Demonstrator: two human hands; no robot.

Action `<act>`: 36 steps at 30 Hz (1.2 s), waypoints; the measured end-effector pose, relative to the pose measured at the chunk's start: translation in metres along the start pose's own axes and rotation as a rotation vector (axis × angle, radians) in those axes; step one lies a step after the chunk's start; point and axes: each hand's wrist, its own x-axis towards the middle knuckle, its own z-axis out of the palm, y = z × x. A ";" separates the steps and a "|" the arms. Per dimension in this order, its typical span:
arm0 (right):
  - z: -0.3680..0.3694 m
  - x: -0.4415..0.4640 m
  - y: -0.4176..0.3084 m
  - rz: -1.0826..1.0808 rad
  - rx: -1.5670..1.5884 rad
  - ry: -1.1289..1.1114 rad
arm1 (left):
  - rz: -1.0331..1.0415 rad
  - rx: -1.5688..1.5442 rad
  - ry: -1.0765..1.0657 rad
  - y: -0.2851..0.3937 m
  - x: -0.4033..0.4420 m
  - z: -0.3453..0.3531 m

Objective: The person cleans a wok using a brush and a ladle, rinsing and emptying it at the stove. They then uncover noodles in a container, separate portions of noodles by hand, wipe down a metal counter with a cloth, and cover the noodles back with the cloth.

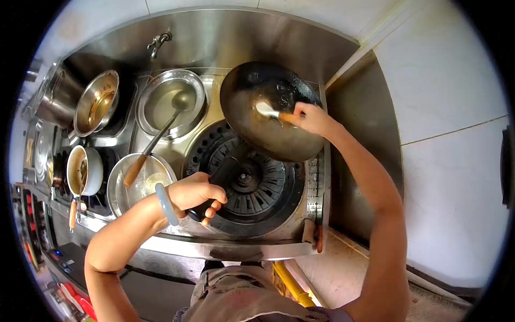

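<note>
My left hand (pixel 199 197) is wrapped round the black handle (pixel 222 174) of a dark wok (pixel 289 140). The wok is tilted above and behind the round black burner (pixel 252 185). In my right hand (pixel 314 119) is the wooden handle of a brush or small spatula (pixel 266 109); its pale head lies against the inside of the wok. The wok's inner surface looks wet and shiny. Whether its underside touches the stove is hidden.
A steel pot of liquid (pixel 140 110) with a ladle (pixel 161 130) across it stands left of the wok, a steel bowl (pixel 111 188) in front of it. Further left are a steel pan (pixel 80 115) and white saucepan (pixel 95 170). A tap (pixel 159 42) is behind.
</note>
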 end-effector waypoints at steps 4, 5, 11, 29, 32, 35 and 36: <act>0.000 0.010 0.024 -0.011 -0.381 0.291 | -0.004 -0.139 -0.038 0.002 0.003 -0.001; -0.006 0.005 0.033 0.014 -0.408 0.287 | -0.004 -0.137 -0.039 0.000 0.004 -0.004; -0.035 -0.056 -0.010 0.253 -0.047 -0.196 | -0.014 -0.190 -0.096 -0.005 0.004 -0.010; 0.028 0.050 -0.033 0.066 0.380 -0.280 | -0.114 -0.112 -0.151 0.001 0.004 -0.026; 0.039 0.074 -0.034 -0.003 -0.187 0.175 | -0.136 -0.193 -0.150 0.006 0.002 -0.022; 0.020 0.067 -0.002 0.039 -0.451 0.269 | -0.107 -0.158 -0.119 0.007 0.003 -0.022; 0.013 0.062 0.017 0.048 -0.514 0.251 | -0.112 -0.261 -0.143 0.007 0.005 -0.022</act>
